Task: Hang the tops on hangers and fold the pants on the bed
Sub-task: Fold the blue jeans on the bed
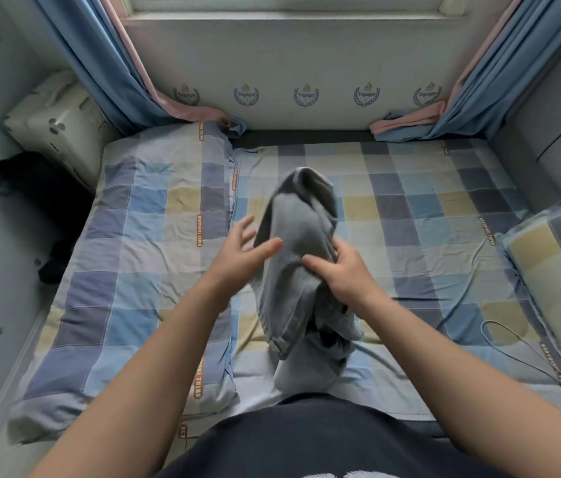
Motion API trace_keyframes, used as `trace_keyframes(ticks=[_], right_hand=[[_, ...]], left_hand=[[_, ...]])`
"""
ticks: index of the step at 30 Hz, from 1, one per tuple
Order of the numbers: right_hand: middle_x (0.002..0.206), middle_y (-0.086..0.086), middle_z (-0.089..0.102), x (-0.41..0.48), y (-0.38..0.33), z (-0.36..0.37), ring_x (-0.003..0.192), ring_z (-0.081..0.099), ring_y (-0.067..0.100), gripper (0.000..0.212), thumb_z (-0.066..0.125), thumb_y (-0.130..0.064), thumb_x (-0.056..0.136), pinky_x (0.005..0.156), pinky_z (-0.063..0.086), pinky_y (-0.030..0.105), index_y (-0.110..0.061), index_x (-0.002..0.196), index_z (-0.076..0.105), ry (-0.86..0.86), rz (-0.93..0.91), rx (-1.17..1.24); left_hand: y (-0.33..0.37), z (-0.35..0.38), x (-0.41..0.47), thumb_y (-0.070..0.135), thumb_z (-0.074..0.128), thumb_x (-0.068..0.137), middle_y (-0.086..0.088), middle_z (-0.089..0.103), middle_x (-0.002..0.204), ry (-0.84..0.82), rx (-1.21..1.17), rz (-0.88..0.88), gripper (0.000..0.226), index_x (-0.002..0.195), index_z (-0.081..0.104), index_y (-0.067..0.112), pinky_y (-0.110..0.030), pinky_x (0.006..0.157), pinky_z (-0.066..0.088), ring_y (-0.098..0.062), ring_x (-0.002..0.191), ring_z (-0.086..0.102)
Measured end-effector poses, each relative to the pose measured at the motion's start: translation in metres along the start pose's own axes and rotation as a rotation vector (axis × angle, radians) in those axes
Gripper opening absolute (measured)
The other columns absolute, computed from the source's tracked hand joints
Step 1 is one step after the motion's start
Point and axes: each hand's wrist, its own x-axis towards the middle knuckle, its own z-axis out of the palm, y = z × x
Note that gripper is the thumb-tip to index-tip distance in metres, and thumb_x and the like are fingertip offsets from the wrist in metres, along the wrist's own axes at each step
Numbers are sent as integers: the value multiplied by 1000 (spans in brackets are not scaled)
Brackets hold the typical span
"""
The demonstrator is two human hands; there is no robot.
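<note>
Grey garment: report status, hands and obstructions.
Right hand grips crumpled grey fabric garment, held up over checked bed sheet. Left hand open, fingers spread at its left edge. Thin grey cable lies on sheet to the right, apart.

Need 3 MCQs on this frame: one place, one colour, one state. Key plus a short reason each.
1. Where does the long checked pillow lie?
A) along the bed's left side
B) on the window sill
C) on the person's lap

2. What colour is the held garment?
A) red
B) grey
C) yellow

3. What is the left hand doing?
A) gripping a hanger
B) fingers spread, at the garment's edge
C) lying flat on the pillow

Key: 1 A, it runs along the left edge of the bed. 2 B, the cloth is plainly grey. 3 B, its fingers are spread by the cloth, while the right hand grips the garment.
</note>
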Motion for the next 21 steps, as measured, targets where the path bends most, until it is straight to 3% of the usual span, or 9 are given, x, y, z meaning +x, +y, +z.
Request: trace_keyframes(ticks=[3,6,8,11,13,16,18,21], right_hand=[[103,7,76,9,-27,-6,96,73,23,21,72,-15,91,90,59,47,-11,110,67,86,35,66],[96,13,76,15,-51,-7,91,74,29,18,73,-17,89,86,60,50,-7,104,70,95,116,136],[95,14,76,16,-65,-5,91,74,30,19,76,-19,86,85,61,46,-6,100,71,90,139,168],[89,10,75,17,-75,-6,90,73,26,13,76,-18,87,76,60,34,-7,92,73,40,89,226],[93,2,76,13,-73,-10,90,72,16,13,73,-17,90,74,57,25,-12,102,74,1,10,180],[123,-4,67,-1,-46,-19,113,64,7,39,73,-19,91,96,53,25,-20,127,61,-21,-80,51],[142,-11,48,-14,-15,-23,127,48,5,68,78,-31,86,105,42,28,-27,144,43,-48,-15,-96],[143,-17,40,-30,29,-16,126,46,-6,101,88,-41,73,105,42,21,-28,153,28,-202,144,-151]], left_hand=[[-17,21,-13,50,86,68,2,38,159,-173,20,43,99,153,34,39,-42,109,47,-16,136,49],[-27,44,-16,41,88,68,9,46,153,-231,87,200,108,156,25,41,-41,111,45,-8,134,52],[-29,54,-15,34,88,70,12,55,143,-153,68,274,106,155,25,40,-35,105,50,-5,127,57],[-28,58,-9,31,82,74,19,69,115,97,80,330,65,132,54,40,-36,94,55,-4,109,66],[-26,53,-5,22,78,78,16,74,102,214,26,303,37,111,65,36,-40,90,56,-7,100,69],[-22,42,1,11,74,86,4,76,100,287,-103,212,22,103,70,24,-43,89,58,-16,98,71],[-18,35,3,9,73,90,-7,76,105,324,-227,124,18,106,70,15,-45,90,59,-25,101,72],[-4,27,2,13,71,93,-11,77,105,317,-467,-17,19,112,69,9,-40,80,61,-28,100,74]])
